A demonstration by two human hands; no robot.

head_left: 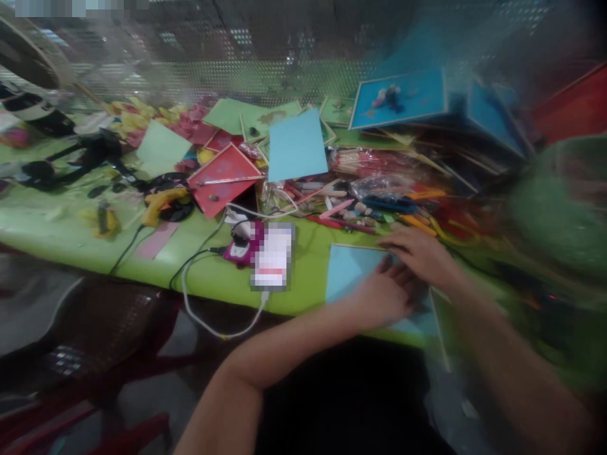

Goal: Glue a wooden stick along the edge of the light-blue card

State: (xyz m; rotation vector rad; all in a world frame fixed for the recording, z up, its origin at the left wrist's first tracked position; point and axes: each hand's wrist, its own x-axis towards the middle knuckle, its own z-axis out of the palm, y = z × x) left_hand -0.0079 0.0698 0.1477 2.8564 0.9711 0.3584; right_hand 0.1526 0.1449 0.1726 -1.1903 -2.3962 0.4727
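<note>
On the head view I've got a light-blue sheet (348,268) lying at the near edge of the green-covered table (310,278), a thin pale strip (363,247) along its far edge and a second strip (441,328) at its right side, so I'd call this handwork on the edged sheet, and the next move calls for keeping it steady. Here's the left hand (386,294) over the sheet, fingers loosely bent, and the right hand (420,249) half-curled just beyond; with blur and overlap, I can't tell whether either grips anything
</note>
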